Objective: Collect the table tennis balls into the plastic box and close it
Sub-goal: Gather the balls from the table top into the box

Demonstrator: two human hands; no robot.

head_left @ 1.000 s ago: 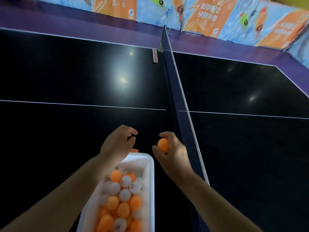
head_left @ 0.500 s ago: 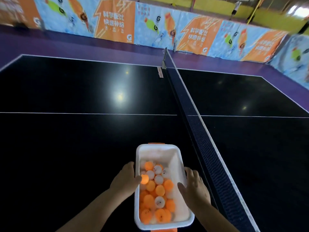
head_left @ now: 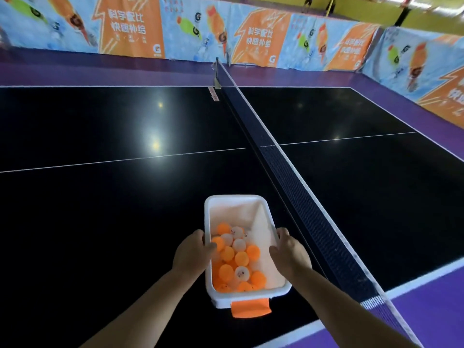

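Observation:
A white plastic box (head_left: 240, 202) stands on the black table tennis table, just left of the net, near the table's near edge. It has no lid on and holds several orange and white balls (head_left: 234, 257) piled toward its near end. An orange latch (head_left: 251, 307) hangs at the box's near end. My left hand (head_left: 192, 251) grips the box's left wall, thumb over the rim. My right hand (head_left: 288, 253) grips the right wall, fingers curled over the rim.
The dark net (head_left: 288, 169) with a white top band runs from far middle to near right, close beside the box. The black table (head_left: 113, 209) spreads on both sides. Purple floor (head_left: 426, 317) and printed orange and blue barriers (head_left: 251, 38) surround it.
One second ago my right hand held an orange ball by the net; that ball is now out of it. Both hands have come to the box's side walls and taken hold.

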